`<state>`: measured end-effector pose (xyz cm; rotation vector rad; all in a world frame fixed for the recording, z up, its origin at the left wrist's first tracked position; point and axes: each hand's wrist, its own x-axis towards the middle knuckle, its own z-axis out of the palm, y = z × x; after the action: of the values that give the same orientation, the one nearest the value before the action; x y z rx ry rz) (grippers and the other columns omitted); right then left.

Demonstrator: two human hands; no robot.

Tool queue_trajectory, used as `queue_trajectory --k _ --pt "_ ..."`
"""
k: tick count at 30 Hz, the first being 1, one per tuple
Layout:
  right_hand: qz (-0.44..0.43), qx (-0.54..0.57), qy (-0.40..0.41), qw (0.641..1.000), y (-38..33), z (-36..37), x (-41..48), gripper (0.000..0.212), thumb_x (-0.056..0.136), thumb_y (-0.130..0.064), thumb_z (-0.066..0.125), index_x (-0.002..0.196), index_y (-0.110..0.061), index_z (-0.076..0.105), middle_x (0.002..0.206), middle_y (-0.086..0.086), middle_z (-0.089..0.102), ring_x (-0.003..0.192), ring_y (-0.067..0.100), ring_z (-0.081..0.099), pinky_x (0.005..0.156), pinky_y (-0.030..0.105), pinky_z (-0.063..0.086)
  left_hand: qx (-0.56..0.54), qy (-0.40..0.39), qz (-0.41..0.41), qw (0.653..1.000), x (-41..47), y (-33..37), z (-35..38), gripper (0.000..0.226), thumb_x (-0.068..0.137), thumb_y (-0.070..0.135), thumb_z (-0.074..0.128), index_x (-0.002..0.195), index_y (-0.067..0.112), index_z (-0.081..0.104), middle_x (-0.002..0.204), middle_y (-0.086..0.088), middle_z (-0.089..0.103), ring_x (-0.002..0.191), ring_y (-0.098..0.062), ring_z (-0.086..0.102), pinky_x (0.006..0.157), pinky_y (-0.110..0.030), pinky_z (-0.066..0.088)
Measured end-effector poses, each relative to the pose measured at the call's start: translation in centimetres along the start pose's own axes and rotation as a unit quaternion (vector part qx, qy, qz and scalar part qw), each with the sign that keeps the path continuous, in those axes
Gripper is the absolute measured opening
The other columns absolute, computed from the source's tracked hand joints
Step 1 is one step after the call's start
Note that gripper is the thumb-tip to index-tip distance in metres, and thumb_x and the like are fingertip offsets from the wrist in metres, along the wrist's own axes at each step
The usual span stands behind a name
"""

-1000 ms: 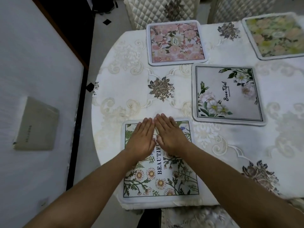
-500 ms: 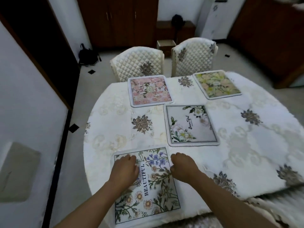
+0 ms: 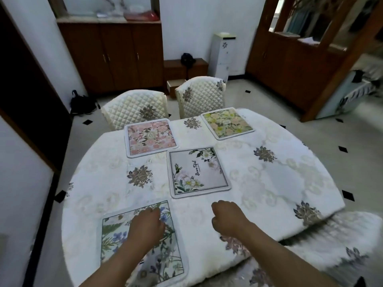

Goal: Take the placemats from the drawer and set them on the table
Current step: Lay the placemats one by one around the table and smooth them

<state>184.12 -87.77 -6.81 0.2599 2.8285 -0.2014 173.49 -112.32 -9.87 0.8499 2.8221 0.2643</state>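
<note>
Four placemats lie on the table (image 3: 269, 183). The nearest placemat (image 3: 116, 235), the landmark, sits at the near-left edge, its long side running away from the person. The left hand (image 3: 146, 228) rests over it, fingers curled, gripping nothing. The right hand (image 3: 230, 219) hangs just right of it, loosely closed and empty.

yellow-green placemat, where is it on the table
The yellow-green placemat lies at the table's far edge, right of the pink placemat, just before the right quilted chair.
</note>
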Motion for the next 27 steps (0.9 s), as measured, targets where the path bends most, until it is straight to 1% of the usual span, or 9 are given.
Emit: queue_trajectory --k 2,6,10,13,16,18,19,23,27 --pt "-0.008 0.0 0.0 1.0 3.0 0.0 -0.6 0.03 0.081 -0.02 0.047 0.064 -0.021 0.022 0.066 -0.004 0.024 0.067 0.029 0.038 0.063 0.033 0.026 0.015 -0.004 -0.006 1.0 0.5 3.3 0.9 0.02 0.087 0.031 0.045 0.093 0.016 0.056 0.094 -0.005 0.06 0.088 -0.026 0.058 0.061 -0.033 0.035" --pt "-0.032 0.009 -0.007 0.999 9.7 0.0 -1.3 0.014 0.085 -0.02 0.046 0.079 -0.015 0.035 0.067 -0.004 0.023 0.072 0.028 0.043 0.067 0.034 0.03 0.02 -0.005 -0.039 0.999 1.1 10.0 3.0 0.02 0.085 0.031 0.047 0.088 0.014 0.056 0.091 -0.006 0.058 0.087 -0.028 0.058 0.061 -0.033 0.034" --pt "-0.061 -0.004 -0.011 0.998 15.1 -0.4 -1.6 0.028 0.087 -0.022 0.045 0.067 -0.021 0.025 0.068 -0.005 0.023 0.073 0.029 0.044 0.068 0.034 0.03 0.004 0.002 -0.065 0.998 1.0 16.0 4.3 0.02 0.085 0.029 0.048 0.091 0.012 0.057 0.086 -0.005 0.057 0.084 -0.026 0.056 0.062 -0.033 0.039" --pt "-0.069 -0.005 -0.013 0.998 17.6 -0.5 -1.5 0.029 0.087 -0.021 0.043 0.066 -0.021 0.024 0.068 -0.005 0.025 0.072 0.026 0.04 0.068 0.034 0.029 0.0 0.009 -0.084 0.996 0.7 19.1 4.6 0.02 0.085 0.029 0.048 0.093 0.013 0.057 0.086 -0.004 0.056 0.084 -0.025 0.054 0.061 -0.032 0.036" --pt "-0.088 0.006 -0.01 0.996 18.7 -0.8 -0.6 0.012 0.087 -0.021 0.043 0.079 -0.016 0.036 0.07 -0.004 0.031 0.074 0.027 0.043 0.069 0.034 0.03 0.007 0.019 -0.098 0.995 1.0 20.2 4.5 0.023 0.085 0.028 0.048 0.097 0.011 0.059 0.09 -0.007 0.057 0.086 -0.027 0.053 0.064 -0.034 0.042" --pt "-0.092 0.012 -0.009 0.996 19.0 -0.9 0.0 0.009 0.086 -0.02 0.043 0.083 -0.015 0.037 0.075 0.001 0.04 0.076 0.029 0.046 0.07 0.034 0.031 0.012 0.01 -0.113 0.993 1.2 20.2 4.5 0.025 0.086 0.03 0.048 0.1 0.012 0.058 0.094 -0.007 0.058 0.089 -0.027 0.053 0.068 -0.036 0.047" --pt "-0.091 0.013 -0.008 0.996 19.0 -0.9 0.2 0.009 0.087 -0.02 0.043 0.082 -0.015 0.037 0.074 0.001 0.038 0.075 0.029 0.045 0.07 0.034 0.03 0.011 0.007 -0.118 0.993 1.5 20.1 4.5 0.025 0.086 0.031 0.048 0.1 0.012 0.058 0.095 -0.007 0.058 0.09 -0.027 0.053 0.069 -0.036 0.048" --pt "-0.088 0.008 -0.006 0.996 19.0 -0.9 1.3 0.032 0.087 -0.019 0.043 0.064 -0.021 0.022 0.068 -0.005 0.025 0.071 0.027 0.039 0.068 0.033 0.029 0.0 0.019 -0.117 0.993 2.9 19.2 4.6 0.025 0.086 0.031 0.049 0.098 0.011 0.058 0.093 -0.007 0.057 0.088 -0.027 0.053 0.068 -0.037 0.048" --pt "-0.072 0.003 -0.009 0.997 18.9 -1.1 2.8 0.036 0.088 -0.019 0.044 0.063 -0.023 0.018 0.068 -0.005 0.026 0.071 0.025 0.04 0.068 0.032 0.028 -0.009 0.024 -0.117 0.993 5.3 17.9 4.8 0.025 0.085 0.031 0.049 0.099 0.012 0.058 0.095 -0.008 0.057 0.09 -0.028 0.053 0.069 -0.036 0.046"
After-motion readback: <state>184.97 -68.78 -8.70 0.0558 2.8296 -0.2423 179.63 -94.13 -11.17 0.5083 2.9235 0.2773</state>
